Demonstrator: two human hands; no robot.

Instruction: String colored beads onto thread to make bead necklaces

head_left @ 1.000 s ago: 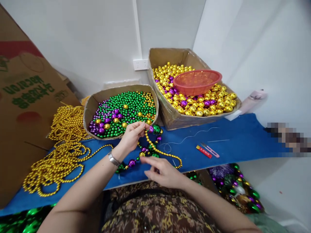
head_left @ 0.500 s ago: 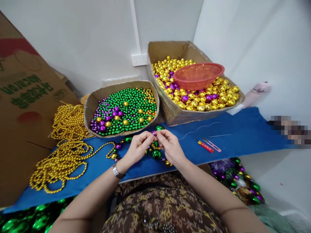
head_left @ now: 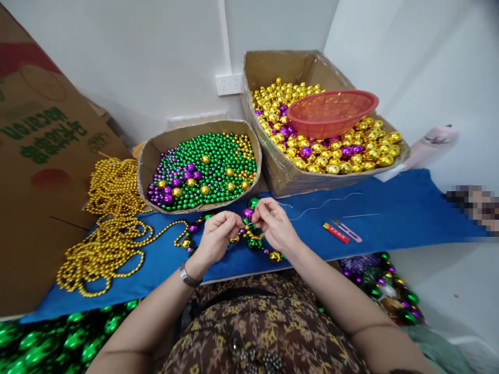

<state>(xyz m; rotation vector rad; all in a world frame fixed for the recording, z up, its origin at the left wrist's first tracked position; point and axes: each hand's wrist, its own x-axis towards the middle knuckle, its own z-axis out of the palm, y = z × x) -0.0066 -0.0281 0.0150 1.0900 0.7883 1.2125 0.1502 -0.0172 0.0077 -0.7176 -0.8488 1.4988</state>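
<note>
My left hand and my right hand are close together over the blue cloth, both pinched on a bead strand of purple, green and gold beads. A purple bead sits between the fingertips of the two hands. The strand hangs down and lies looped on the cloth under my hands, with a gold bead at its low end. A wristwatch is on my left wrist.
A cardboard tray of small green, purple and gold beads stands behind my hands. To its right is a box of large gold balls with a red basket. Gold bead chains lie left; thread snips and a red cutter lie right.
My right hand rose from the near edge of the cloth to meet my left hand at the strand. Both hands now pinch it together, and the view tilted down slightly.
</note>
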